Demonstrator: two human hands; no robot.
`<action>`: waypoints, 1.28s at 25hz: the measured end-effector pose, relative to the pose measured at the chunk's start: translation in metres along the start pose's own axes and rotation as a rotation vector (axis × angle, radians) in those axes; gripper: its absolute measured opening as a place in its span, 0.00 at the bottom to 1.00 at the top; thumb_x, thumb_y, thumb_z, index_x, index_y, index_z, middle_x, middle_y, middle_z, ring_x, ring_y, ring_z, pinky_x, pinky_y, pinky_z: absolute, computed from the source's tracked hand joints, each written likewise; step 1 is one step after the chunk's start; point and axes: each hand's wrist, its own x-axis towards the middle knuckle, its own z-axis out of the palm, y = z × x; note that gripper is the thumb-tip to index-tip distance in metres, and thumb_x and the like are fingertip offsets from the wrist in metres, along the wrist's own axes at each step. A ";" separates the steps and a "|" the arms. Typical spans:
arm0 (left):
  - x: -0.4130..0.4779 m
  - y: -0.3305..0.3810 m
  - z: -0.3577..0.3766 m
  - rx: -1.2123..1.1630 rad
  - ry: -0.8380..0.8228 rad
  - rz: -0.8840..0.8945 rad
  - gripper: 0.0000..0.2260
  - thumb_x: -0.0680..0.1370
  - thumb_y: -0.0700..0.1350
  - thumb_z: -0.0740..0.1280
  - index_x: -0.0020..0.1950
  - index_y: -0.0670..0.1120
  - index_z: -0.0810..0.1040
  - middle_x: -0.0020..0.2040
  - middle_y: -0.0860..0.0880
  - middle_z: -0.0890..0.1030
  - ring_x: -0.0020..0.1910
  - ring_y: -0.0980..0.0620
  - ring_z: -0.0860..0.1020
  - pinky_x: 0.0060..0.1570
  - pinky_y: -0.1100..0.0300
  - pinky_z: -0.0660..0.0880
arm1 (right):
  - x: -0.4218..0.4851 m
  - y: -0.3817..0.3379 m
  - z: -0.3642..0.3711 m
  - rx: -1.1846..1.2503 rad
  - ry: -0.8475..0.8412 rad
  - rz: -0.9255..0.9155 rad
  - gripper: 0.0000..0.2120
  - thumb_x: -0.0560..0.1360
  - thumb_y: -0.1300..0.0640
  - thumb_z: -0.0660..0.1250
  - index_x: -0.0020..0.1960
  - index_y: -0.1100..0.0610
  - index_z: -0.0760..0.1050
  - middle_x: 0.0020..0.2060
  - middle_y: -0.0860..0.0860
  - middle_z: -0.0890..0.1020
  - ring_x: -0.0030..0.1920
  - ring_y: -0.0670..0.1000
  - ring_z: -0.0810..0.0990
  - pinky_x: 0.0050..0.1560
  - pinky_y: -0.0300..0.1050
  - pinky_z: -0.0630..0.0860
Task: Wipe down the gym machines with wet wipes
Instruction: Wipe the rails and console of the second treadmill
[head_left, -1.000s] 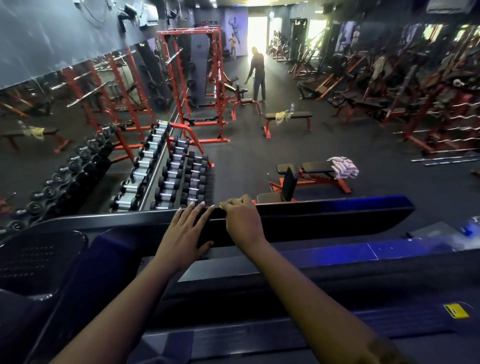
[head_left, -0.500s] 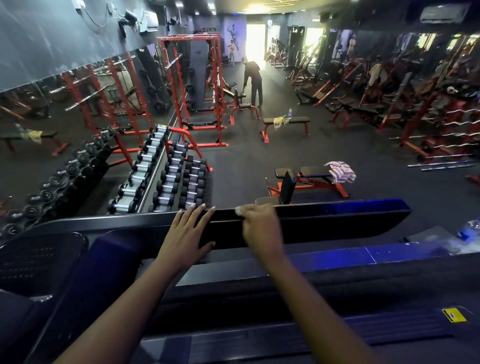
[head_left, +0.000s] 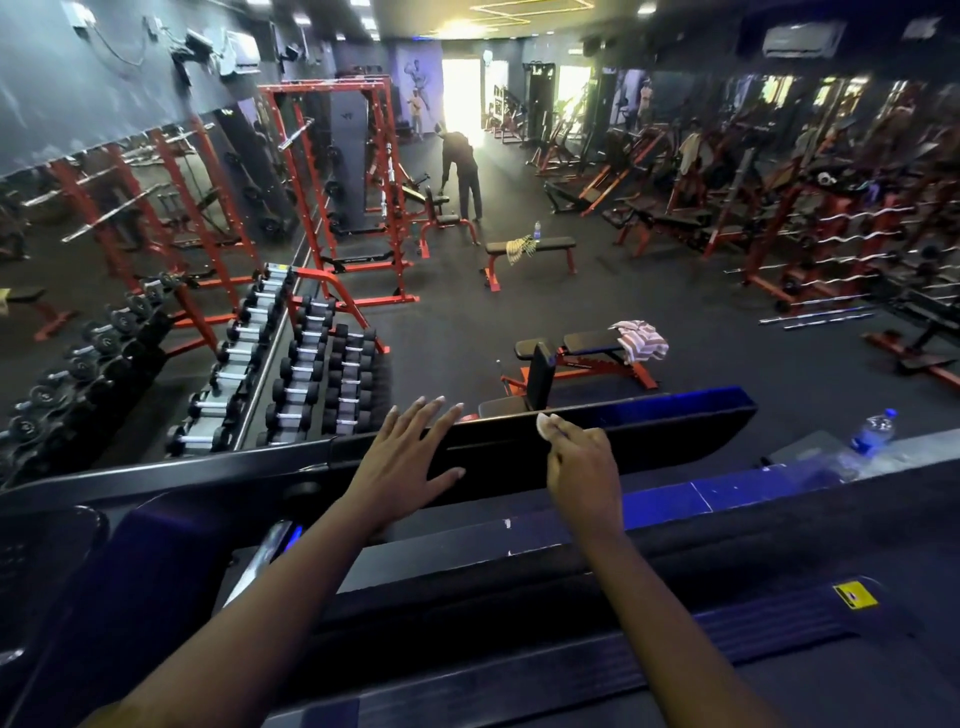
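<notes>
Pinching the wipe (head_left: 545, 427), the right hand (head_left: 584, 465) has slid right along the top edge of the machine (head_left: 665, 423); the left hand (head_left: 410, 457) stays flat, fingers straight. Wiping is advancing.

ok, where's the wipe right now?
Head view, right of centre: the wipe is pinched by the right hand at the top edge of the black panel, right of the left hand resting flat.
</notes>
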 end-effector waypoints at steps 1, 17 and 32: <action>0.002 0.002 0.004 0.037 -0.001 0.015 0.38 0.72 0.67 0.49 0.77 0.49 0.57 0.74 0.45 0.64 0.75 0.44 0.61 0.72 0.46 0.54 | 0.005 0.009 -0.009 -0.006 0.005 0.045 0.16 0.69 0.71 0.68 0.56 0.63 0.79 0.50 0.55 0.83 0.40 0.54 0.75 0.42 0.43 0.75; -0.002 0.003 0.015 0.137 0.064 0.037 0.37 0.69 0.68 0.57 0.72 0.48 0.69 0.63 0.49 0.77 0.62 0.46 0.77 0.61 0.46 0.73 | 0.043 0.022 -0.003 -0.094 -0.050 0.064 0.14 0.75 0.68 0.61 0.58 0.61 0.79 0.53 0.53 0.83 0.50 0.54 0.75 0.52 0.43 0.72; 0.003 0.010 0.017 0.073 0.040 -0.004 0.38 0.69 0.70 0.55 0.73 0.50 0.62 0.65 0.47 0.76 0.66 0.42 0.73 0.66 0.41 0.67 | 0.016 0.008 -0.005 0.021 0.046 -0.035 0.17 0.63 0.74 0.72 0.51 0.63 0.81 0.42 0.54 0.85 0.37 0.55 0.77 0.39 0.39 0.73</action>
